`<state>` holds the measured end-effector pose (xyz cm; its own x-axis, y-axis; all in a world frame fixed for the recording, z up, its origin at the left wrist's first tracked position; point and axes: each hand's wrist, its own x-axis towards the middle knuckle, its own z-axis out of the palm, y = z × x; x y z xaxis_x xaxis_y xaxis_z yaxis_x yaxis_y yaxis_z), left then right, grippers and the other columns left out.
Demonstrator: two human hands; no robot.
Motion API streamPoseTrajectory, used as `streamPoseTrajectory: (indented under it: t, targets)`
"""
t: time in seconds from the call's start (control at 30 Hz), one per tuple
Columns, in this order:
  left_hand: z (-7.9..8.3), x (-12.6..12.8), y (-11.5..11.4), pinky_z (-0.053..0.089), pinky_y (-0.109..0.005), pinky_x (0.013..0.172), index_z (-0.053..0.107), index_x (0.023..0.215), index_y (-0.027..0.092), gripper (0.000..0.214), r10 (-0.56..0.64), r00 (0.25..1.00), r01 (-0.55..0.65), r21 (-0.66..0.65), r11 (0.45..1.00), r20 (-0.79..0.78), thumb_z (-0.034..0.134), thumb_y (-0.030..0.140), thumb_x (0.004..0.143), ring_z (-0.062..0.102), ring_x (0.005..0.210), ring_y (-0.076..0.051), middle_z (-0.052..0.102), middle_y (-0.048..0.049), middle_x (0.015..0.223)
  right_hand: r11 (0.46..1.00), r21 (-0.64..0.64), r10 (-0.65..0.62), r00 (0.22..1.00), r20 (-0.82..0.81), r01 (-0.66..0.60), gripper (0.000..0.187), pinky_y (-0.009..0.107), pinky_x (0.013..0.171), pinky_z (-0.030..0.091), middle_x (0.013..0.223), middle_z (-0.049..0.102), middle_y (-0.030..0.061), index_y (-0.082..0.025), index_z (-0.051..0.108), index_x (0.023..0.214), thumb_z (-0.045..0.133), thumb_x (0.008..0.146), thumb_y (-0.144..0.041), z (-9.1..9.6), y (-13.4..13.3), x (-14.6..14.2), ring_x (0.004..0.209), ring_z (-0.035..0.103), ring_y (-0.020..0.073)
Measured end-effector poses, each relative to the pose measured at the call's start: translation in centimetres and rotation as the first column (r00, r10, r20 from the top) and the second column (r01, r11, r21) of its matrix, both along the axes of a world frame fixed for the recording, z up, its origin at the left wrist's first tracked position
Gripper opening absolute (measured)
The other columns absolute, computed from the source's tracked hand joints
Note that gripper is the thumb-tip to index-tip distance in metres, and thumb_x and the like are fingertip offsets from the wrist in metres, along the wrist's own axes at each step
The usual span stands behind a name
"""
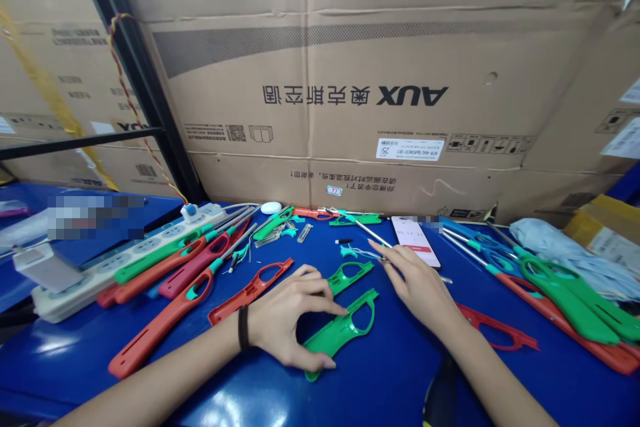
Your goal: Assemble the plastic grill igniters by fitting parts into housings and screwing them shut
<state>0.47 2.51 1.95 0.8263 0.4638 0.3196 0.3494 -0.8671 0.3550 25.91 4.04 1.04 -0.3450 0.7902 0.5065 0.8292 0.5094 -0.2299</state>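
My left hand (290, 317) pinches a green plastic handle shell (345, 330) lying on the blue table (380, 380), thumb under its near end and fingers over its middle. A second green shell (350, 275) lies just beyond it. My right hand (417, 283) rests flat to the right, its fingers reaching out to a thin metal rod (375, 235) and small teal parts (349, 252), beside a phone (416, 240). A red shell (250, 291) lies left of my left hand, another red shell (495, 328) right of my right wrist.
Assembled long lighters in red, green and pink (170, 267) lie at the left beside a white power strip (120, 261). More green and red lighters (565, 297) lie at the right. A big cardboard box (350, 80) walls the back of the table.
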Motion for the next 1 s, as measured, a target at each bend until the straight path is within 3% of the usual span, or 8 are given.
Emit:
streamPoseTrajectory:
  t: [0.13,0.2,0.33,0.43,0.53,0.77,1.0]
  targets:
    - [0.0,-0.1,0.0,0.031,-0.042,0.101,0.064,0.112,0.023,0.047,-0.072,0.996,0.075,-0.067,0.995,0.046,0.066,0.03,0.065,0.06,0.085,-0.02,0.065,-0.0045,0.098,0.995,-0.088,-0.042,0.999,-0.003,0.042,0.039,0.033,0.072,0.052,0.097,0.063,0.0058,-0.026,0.052,0.129,0.038,0.092,-0.022,0.0,-0.3,-0.3,0.092,0.062,0.0219]
    - [-0.1,-0.1,0.1,0.033,-0.041,0.1,0.065,0.108,0.022,0.038,-0.065,0.994,0.071,-0.064,0.995,0.089,0.059,0.027,0.071,0.061,0.088,-0.02,0.066,-0.0053,0.098,0.99,-0.123,-0.064,0.998,-0.013,0.062,0.036,0.033,0.072,0.053,0.102,0.062,0.0054,-0.029,0.053,0.127,0.041,0.093,-0.03,0.3,-0.6,-0.5,0.096,0.062,0.0225]
    - [-0.7,-0.2,0.7,0.041,-0.037,0.093,0.066,0.104,0.023,0.022,0.137,0.982,-0.134,-0.028,0.991,0.127,0.051,0.029,0.089,0.059,0.097,-0.019,0.066,-0.0062,0.104,0.988,-0.144,-0.052,0.998,-0.024,0.048,0.041,0.035,0.073,0.052,0.103,0.061,0.0044,-0.031,0.053,0.125,0.052,0.087,-0.047,0.8,-1.1,-0.7,0.096,0.062,0.0238]
    - [-1.3,-0.4,1.4,0.04,-0.037,0.094,0.066,0.106,0.025,0.025,0.234,0.969,-0.233,-0.029,0.972,0.08,0.061,0.038,0.085,0.059,0.102,-0.02,0.065,-0.0048,0.111,0.991,-0.131,-0.017,0.998,-0.066,0.008,0.028,0.035,0.076,0.051,0.101,0.061,0.0033,-0.03,0.06,0.11,0.05,0.089,-0.045,1.0,-1.2,-0.8,0.094,0.062,0.0218]
    - [-1.6,-0.5,1.8,0.037,-0.039,0.098,0.066,0.104,0.026,0.021,0.244,0.969,-0.242,-0.035,0.97,0.051,0.061,0.034,0.085,0.06,0.101,-0.019,0.067,-0.0024,0.109,0.991,-0.131,0.005,0.993,-0.122,-0.021,0.021,0.031,0.075,0.05,0.099,0.063,0.0019,-0.028,0.061,0.097,0.047,0.092,-0.042,1.2,-1.2,-0.7,0.091,0.063,0.0193]
    - [-1.5,-0.6,2.1,0.034,-0.04,0.101,0.068,0.099,0.025,0.016,0.279,0.959,-0.278,-0.017,0.96,0.045,0.059,0.026,0.085,0.062,0.1,-0.018,0.069,-0.0012,0.108,0.984,-0.151,0.078,0.991,-0.113,-0.095,0.021,0.028,0.071,0.047,0.09,0.061,-0.0009,-0.027,0.061,0.086,0.047,0.092,-0.042,1.3,-1.2,-0.6,0.079,0.062,0.0156]
    - [-1.7,-0.9,2.4,0.032,-0.042,0.104,0.068,0.098,0.026,0.015,0.33,0.943,-0.329,-0.026,0.944,0.053,0.061,0.028,0.084,0.062,0.102,-0.017,0.069,0.0009,0.108,0.979,-0.166,0.099,0.988,-0.116,-0.117,0.018,0.03,0.075,0.047,0.092,0.062,-0.0018,-0.03,0.06,0.092,0.046,0.093,-0.04,1.1,-1.3,-0.6,0.079,0.062,0.0156]
